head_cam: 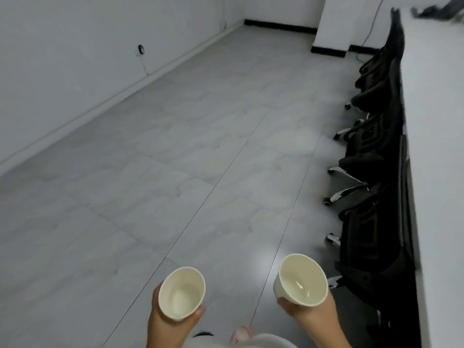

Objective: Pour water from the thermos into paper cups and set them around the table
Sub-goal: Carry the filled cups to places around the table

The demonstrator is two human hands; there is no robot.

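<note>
My left hand [164,325] grips a white paper cup [182,292] with water in it, held upright at the bottom centre of the head view. My right hand [310,316] grips a second white paper cup [301,280], also holding water, a little higher and to the right. Both cups are carried over the floor. The white table [437,121] runs along the right edge of the view. No thermos is in view.
A row of black office chairs [371,172] on chrome wheeled bases is pushed in along the table's left side. Grey tiled floor [188,146] stretches ahead to white walls. A dark object [437,11] lies on the table's far end.
</note>
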